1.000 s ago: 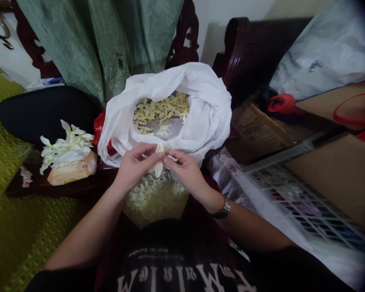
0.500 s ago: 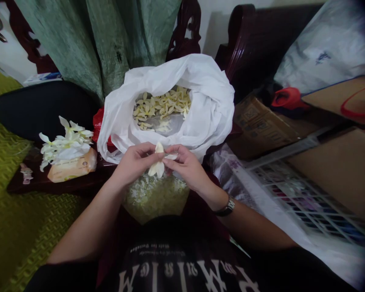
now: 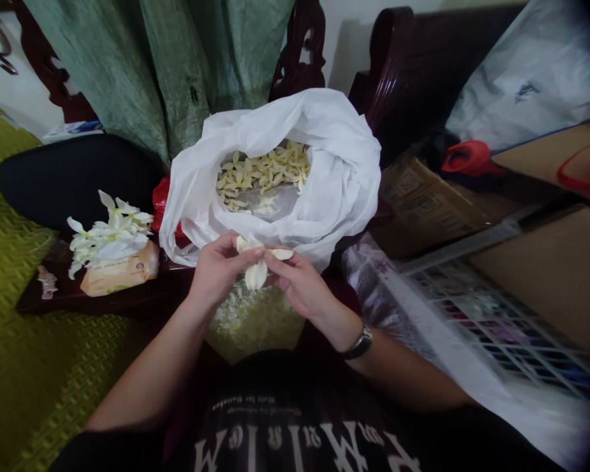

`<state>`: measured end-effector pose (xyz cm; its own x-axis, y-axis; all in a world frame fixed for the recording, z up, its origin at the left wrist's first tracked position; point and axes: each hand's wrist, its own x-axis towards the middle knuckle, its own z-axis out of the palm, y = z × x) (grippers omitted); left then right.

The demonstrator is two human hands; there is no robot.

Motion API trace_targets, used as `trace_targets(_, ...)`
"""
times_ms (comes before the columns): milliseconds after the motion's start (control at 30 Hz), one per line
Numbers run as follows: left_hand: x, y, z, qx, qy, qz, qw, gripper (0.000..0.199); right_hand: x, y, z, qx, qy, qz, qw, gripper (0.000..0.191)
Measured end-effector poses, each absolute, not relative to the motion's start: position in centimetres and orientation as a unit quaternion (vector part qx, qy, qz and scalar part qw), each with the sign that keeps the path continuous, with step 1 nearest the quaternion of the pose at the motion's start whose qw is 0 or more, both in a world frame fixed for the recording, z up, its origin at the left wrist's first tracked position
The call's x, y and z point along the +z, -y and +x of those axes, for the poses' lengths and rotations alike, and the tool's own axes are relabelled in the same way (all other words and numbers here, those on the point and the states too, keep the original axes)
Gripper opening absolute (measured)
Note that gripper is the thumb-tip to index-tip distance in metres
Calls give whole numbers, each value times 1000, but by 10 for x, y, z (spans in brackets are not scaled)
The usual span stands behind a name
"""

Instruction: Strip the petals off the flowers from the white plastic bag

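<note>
Left hand: the left hand [image 3: 221,272] is narrowly closed, its thumb and fingertips pinching the top of a white blossom [image 3: 254,275].

Right hand: the right hand [image 3: 297,285] is also narrowly closed, with the thumb and forefinger on the same blossom and one slim petal [image 3: 282,254] sticking out past the fingers. A wristwatch [image 3: 358,344] sits on that wrist.

Blossom: it is held between the hands, just below the mouth of the bag, with its lower petals hanging down. It looks partly pulled apart, though the fingers hide its centre.

Bag: a white plastic bag [image 3: 337,170] stands open directly ahead of the hands, its rim loosely bunched.

Done: a layer of loose petals [image 3: 263,170] lies inside the bag, pale yellow and covering much of the far side of its base. A pale heap [image 3: 253,321] of shredded flower matter sits below the hands, close to the dark T-shirt [image 3: 285,426]; its container is hard to make out.

Left: a bunch of whole blossoms [image 3: 111,236] rests on a wipes packet [image 3: 120,275], off to the left of the bag, on a dark wooden ledge [image 3: 44,295].

Around: a black cushion [image 3: 73,177], a green curtain [image 3: 177,59], a cardboard carton [image 3: 423,206], a wire rack [image 3: 501,321] and an olive mat [image 3: 39,373].
</note>
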<state>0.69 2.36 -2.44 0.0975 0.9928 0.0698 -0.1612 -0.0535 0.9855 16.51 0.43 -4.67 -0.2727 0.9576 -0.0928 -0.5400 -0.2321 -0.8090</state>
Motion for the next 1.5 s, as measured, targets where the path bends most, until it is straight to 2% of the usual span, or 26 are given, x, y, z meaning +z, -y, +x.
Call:
trace_targets(200, -22, -21, 2, 494, -422, 554, 520, 22, -48, -7, 164, 702, 318, -334, 542, 33)
trace_targets(333, -14, -18, -3, 480, -431, 586, 491, 24, -47, -5, 168, 659, 375, -341, 555, 36)
trace_targets(467, -13, -15, -8, 466, -451, 563, 512, 26, -50, -8, 173, 618, 437, -352, 551, 25)
trace_targets(600, -18, -15, -20, 444, -477, 554, 518, 27, -57, -13, 186, 559, 434, -408, 577, 23)
trace_targets(667, -20, -15, -29, 432, -475, 561, 522, 26, -60, -13, 195, 546, 451, -421, 567, 26)
trace_targets(800, -19, -7, -39, 389, -445, 564, 576, 25, -56, 0, 207, 508, 547, -410, 525, 54)
trace_targets(967, -24, 7, -30, 390, -432, 581, 569, 22, -44, 23, 203, 341, 685, -396, 507, 67)
trace_targets(1033, -29, 11, -26, 413, -435, 589, 541, 21, -40, 28, 199, 274, 733, -386, 488, 66)
trace_targets(1133, -37, 17, -21, 428, -442, 570, 545, 24, -38, 32, 195, 241, 762, -369, 474, 53)
trace_targets(1233, -40, 22, -18, 428, -439, 545, 572, 29, -44, 32, 191, 316, 727, -401, 459, 45)
trace_targets(1367, -42, 25, -12, 433, -440, 529, 582, 37, -57, 30, 183, 559, 606, -407, 393, 31)
trace_targets(1500, -47, 23, -6, 436, -447, 490, 608, 33, -65, 27, 177, 675, 501, -365, 400, 28)
